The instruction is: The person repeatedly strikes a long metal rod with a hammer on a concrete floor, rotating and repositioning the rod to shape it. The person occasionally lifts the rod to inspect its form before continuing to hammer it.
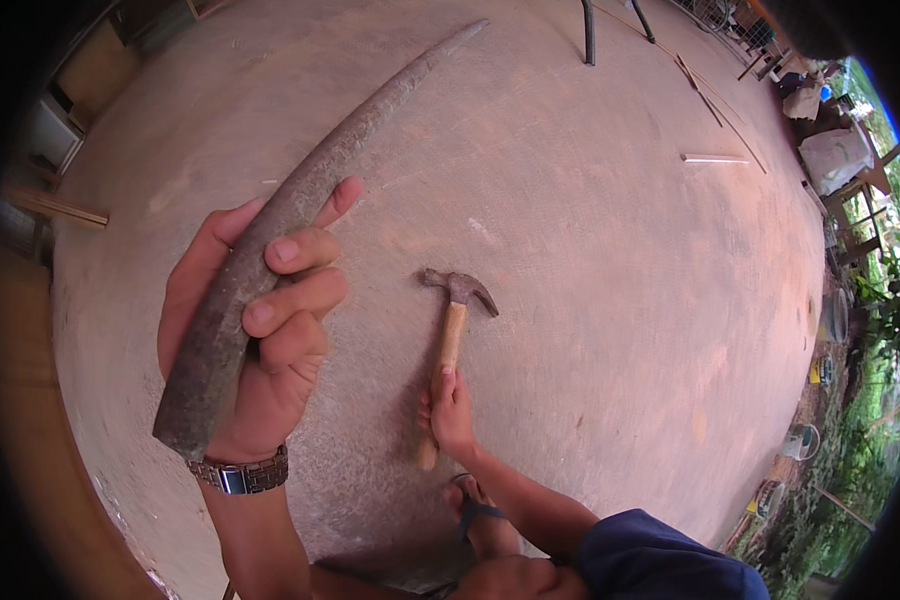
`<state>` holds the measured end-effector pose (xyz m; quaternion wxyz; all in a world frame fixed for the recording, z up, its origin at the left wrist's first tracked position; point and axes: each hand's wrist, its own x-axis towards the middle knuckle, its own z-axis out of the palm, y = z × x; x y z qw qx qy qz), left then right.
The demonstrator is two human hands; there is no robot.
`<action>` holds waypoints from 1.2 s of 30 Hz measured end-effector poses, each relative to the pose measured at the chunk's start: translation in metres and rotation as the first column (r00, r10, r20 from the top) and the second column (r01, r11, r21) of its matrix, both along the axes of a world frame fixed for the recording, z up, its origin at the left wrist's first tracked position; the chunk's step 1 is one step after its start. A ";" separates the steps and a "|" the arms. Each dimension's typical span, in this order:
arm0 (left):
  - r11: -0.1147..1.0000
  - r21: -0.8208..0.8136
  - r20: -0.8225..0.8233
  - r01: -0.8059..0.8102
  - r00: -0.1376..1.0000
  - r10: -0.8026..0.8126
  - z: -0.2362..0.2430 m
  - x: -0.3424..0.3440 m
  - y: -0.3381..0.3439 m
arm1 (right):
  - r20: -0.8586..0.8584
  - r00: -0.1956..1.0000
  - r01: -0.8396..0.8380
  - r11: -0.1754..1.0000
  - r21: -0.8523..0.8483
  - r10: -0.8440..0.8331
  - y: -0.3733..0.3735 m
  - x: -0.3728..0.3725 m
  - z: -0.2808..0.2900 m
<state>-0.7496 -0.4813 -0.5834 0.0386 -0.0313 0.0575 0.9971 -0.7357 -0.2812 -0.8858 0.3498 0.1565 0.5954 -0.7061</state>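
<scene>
My left hand (288, 350) is raised on the left, its fingers wrapped round a long curved animal horn (288, 205). The horn is dark grey-brown and rough. Its broad end sits by my wrist, and it tapers to a point toward the far side. My right hand (452, 412) grips a claw hammer (452, 335) by its light wooden handle, lower and nearer the middle. The hammer's rusty head points away from me, above the concrete, with its claw curving to the right. Part of the handle is hidden behind my fingers.
A concrete floor (590, 300) spreads all round. My sandalled foot (485, 520) is below the right hand. Thin sticks (705, 95) and dark metal legs (589, 35) are at the far right. Buckets (798, 442) and plants line the right edge; a wooden piece (60, 207) juts in at left.
</scene>
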 end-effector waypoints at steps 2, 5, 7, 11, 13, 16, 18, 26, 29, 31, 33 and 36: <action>0.997 0.068 0.020 -0.029 0.999 0.028 0.008 -0.002 0.005 | -0.008 1.000 -0.006 1.000 -0.006 0.005 0.000 0.000 0.000; 0.988 0.140 0.029 -0.068 0.997 0.064 0.012 -0.002 0.011 | -0.010 1.000 -0.003 1.000 -0.024 0.002 0.000 0.000 -0.001; 0.987 0.144 0.024 -0.065 0.998 0.063 0.011 -0.002 0.013 | -0.004 1.000 0.007 0.999 -0.050 -0.007 0.000 0.000 -0.003; 0.993 -0.116 0.092 -0.030 0.995 0.041 0.007 0.001 0.009 | -0.005 1.000 0.009 0.999 -0.039 -0.009 0.000 0.000 -0.007; 0.926 -0.377 0.182 0.029 0.982 0.043 0.004 0.004 0.001 | -0.008 1.000 0.005 0.998 -0.060 -0.006 0.000 0.000 -0.008; 0.595 -0.762 0.383 0.255 0.919 0.097 -0.004 0.010 -0.017 | -0.004 1.000 0.012 0.997 -0.074 -0.013 0.001 -0.001 -0.008; 0.453 -0.801 0.471 0.392 0.879 0.073 -0.015 0.015 -0.034 | 0.000 1.000 0.015 0.996 -0.093 -0.015 0.001 -0.001 -0.007; -0.706 -0.532 0.295 0.467 0.884 0.363 -0.115 0.040 -0.178 | 0.021 1.000 -0.004 0.996 -0.085 0.005 0.001 -0.002 -0.004; -0.910 -0.196 0.090 0.365 0.931 0.354 -0.172 0.041 -0.240 | 0.025 0.999 -0.026 0.998 -0.058 0.027 0.001 -0.003 -0.003; -0.889 -0.050 0.063 0.455 0.890 0.452 -0.206 0.040 -0.273 | 0.090 0.996 -0.002 0.999 -0.053 0.006 0.001 -0.003 -0.001; -0.860 0.017 0.029 0.509 0.860 0.509 -0.235 0.035 -0.303 | 0.137 0.991 -0.002 1.000 -0.027 0.006 0.001 -0.003 -0.001; -0.830 0.033 0.008 0.557 0.830 0.558 -0.274 0.026 -0.336 | 0.132 0.991 -0.009 1.000 -0.011 0.011 0.002 -0.003 -0.004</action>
